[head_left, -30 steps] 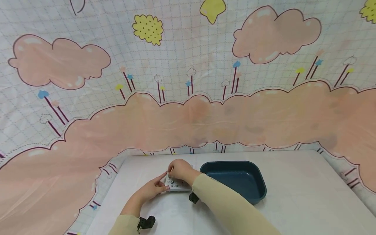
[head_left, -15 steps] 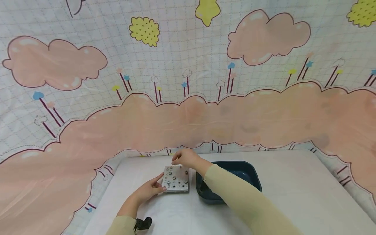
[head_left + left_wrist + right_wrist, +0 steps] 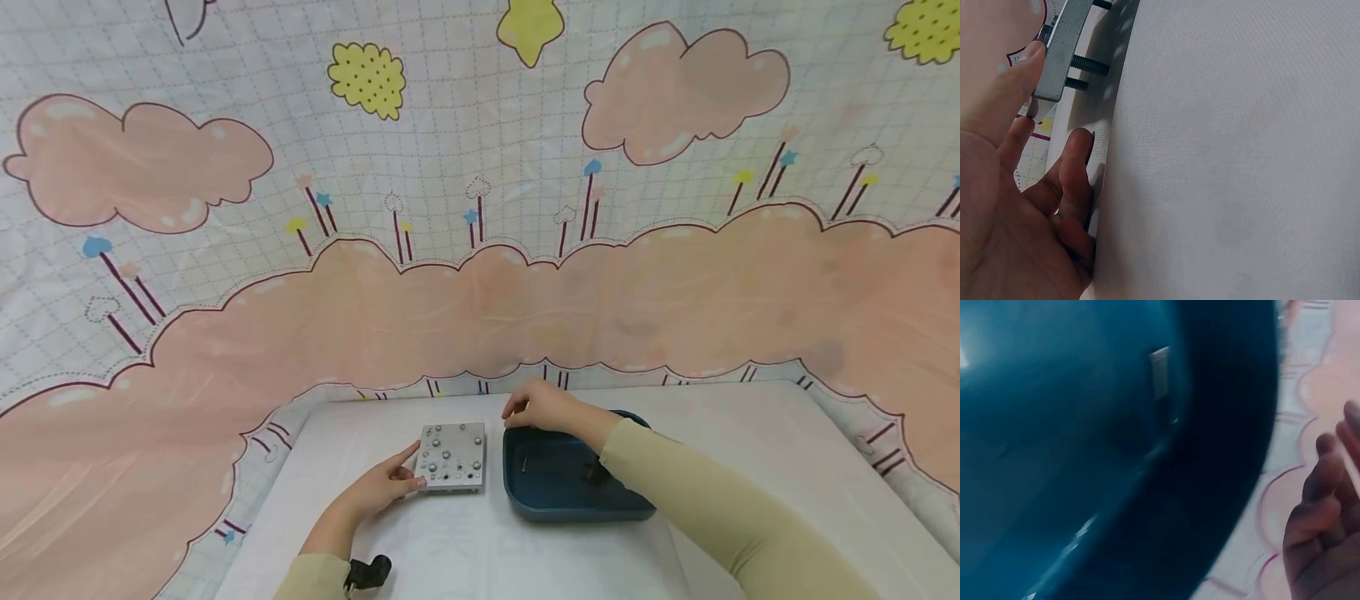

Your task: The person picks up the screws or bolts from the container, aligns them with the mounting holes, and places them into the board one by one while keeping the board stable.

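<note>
Left hand (image 3: 382, 486) set against the near-left corner of the square metal plate (image 3: 451, 456), thumb on the plate's edge, remaining fingers lightly bent on the white table cover (image 3: 480, 550); a steadying contact, judged to keep the plate from sliding. Plate lying flat, just left of the dark blue tray (image 3: 570, 508), the two close together, probably to keep the transfer path short. Bolt shanks (image 3: 1088, 65) projecting beneath the plate in the left wrist view, lifting it off the cover. Right hand (image 3: 542, 408) poised over the tray's far-left rim, fingers curled downward; whether anything is pinched between them cannot be told. One small pale pin-like part (image 3: 524, 463) lying loose on the tray floor.

Count: one plate; one tray; two hands; one loose part in the tray; two bolt shanks visible below the plate; roughly nine fasteners or holes on the plate face, too small to count exactly.
</note>
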The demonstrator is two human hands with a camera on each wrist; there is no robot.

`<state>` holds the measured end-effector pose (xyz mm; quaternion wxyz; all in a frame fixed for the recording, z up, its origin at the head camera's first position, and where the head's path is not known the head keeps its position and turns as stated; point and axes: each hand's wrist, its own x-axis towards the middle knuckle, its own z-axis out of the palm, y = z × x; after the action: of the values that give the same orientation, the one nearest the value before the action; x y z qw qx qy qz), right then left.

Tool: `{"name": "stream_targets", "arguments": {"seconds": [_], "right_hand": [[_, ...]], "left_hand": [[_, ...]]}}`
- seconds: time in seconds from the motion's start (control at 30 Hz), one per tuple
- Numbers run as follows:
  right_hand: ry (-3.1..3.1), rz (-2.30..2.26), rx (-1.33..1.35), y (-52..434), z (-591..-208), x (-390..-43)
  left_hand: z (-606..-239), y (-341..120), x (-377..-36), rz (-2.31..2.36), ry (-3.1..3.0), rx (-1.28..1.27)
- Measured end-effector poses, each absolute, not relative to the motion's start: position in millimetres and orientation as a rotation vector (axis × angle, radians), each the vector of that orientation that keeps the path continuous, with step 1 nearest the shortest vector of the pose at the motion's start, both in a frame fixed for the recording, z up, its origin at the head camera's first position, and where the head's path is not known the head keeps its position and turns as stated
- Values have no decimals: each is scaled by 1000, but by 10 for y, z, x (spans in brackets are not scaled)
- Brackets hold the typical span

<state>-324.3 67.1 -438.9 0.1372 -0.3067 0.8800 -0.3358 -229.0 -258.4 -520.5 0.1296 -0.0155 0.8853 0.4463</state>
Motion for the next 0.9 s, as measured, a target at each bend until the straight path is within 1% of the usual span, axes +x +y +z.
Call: {"name": "stream_targets", "arguments": {"seconds": [0.13,0.27,0.67,0.9], "right_hand": [[2503,-956,-1005,875,-4485,-3262],[2456,-946,-1034,949,-4551,-3279],[2412,-641,-1155,879,-4872,-3327],[2448,-521,-1202,822,-4981,-3335]], "left_hand": [[-5205,-2580,-2293,1309,2565,-63],[-5204,-2578,-2296,1310,2561,-69],[-5229,-2581,-2323,1354,2536,-59],[-5216,-2574,-2328,1358,2529,-61]]}}
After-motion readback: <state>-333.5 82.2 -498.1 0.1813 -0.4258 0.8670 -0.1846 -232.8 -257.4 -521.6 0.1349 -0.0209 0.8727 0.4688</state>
